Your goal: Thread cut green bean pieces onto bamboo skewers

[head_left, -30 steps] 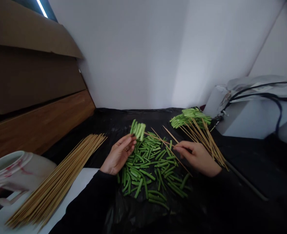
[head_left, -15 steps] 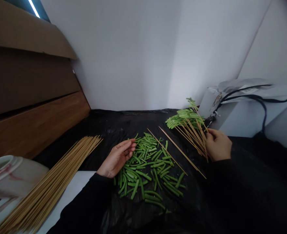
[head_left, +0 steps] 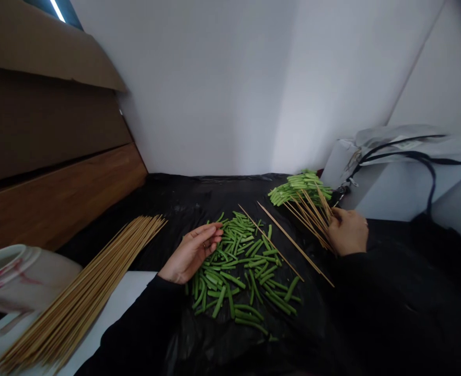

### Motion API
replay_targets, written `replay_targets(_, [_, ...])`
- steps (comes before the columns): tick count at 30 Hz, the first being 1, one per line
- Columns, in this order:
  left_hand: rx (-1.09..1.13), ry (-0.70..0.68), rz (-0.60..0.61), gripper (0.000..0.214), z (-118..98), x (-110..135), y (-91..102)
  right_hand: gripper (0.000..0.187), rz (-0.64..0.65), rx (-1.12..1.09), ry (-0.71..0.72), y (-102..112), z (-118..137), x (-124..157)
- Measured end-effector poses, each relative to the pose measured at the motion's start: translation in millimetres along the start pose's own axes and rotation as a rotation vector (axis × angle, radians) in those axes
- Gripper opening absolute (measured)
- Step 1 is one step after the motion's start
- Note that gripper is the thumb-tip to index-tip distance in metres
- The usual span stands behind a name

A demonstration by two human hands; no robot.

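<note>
A loose heap of short green bean pieces [head_left: 238,266] lies on the black plastic sheet [head_left: 183,203]. My left hand [head_left: 194,251] rests at the heap's left edge, fingers stretched out and slightly apart, holding nothing. My right hand [head_left: 347,231] is at the right, fingers curled on the stick ends of the pile of finished bean skewers [head_left: 301,189]. Two bare bamboo sticks [head_left: 289,243] lie crossing the heap between my hands.
A thick bundle of bare bamboo skewers [head_left: 85,292] lies at the left, partly on a white board [head_left: 116,303]. A white jug [head_left: 14,282] stands at the far left. Wooden steps [head_left: 58,193] rise on the left; a white box with black cables [head_left: 403,167] sits at right.
My right hand carried a filled skewer from the heap to the finished pile at the right and set it down there. My left hand stayed at the heap's left edge.
</note>
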State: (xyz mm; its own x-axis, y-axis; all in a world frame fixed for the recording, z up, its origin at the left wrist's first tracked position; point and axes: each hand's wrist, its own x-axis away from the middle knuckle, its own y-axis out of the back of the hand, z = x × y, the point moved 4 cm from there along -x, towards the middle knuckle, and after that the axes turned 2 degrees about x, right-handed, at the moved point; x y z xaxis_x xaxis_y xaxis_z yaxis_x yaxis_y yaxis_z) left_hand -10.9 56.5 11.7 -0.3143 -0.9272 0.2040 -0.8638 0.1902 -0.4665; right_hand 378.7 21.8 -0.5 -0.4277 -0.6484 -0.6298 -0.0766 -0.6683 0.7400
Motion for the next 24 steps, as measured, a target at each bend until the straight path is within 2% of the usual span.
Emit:
replay_targets(1, [-0.003,0.001,0.004,0.023,0,0,-0.2,0.035,-0.024,0.006,-0.024,5,3,1])
replay_targets(3, [-0.012,0.001,0.014,0.023,1,0,-0.5,0.036,-0.064,-0.030,0.015,16,16,4])
replay_targets(7, [-0.027,-0.004,0.018,0.023,3,1,-0.9,0.031,-0.043,-0.203,0.256,36,60,21])
replay_targets(9, [-0.025,-0.006,0.020,0.023,3,1,-1.2,0.026,0.115,-0.270,0.414,37,85,35])
replay_targets(11, [-0.023,-0.006,0.014,0.022,3,1,-1.6,0.025,0.285,-0.245,0.533,34,104,51])
replay_targets(13, [-0.022,-0.006,0.001,0.023,2,2,-2.1,0.024,0.353,-0.203,0.577,31,115,63])
replay_targets(17, [-0.022,0.001,-0.002,0.024,3,2,-3.8,0.024,0.424,-0.158,0.574,22,121,75])
replay_targets(24, [-0.040,0.011,0.032,0.024,6,2,-3.8,0.020,0.540,-0.121,0.356,15,118,70])
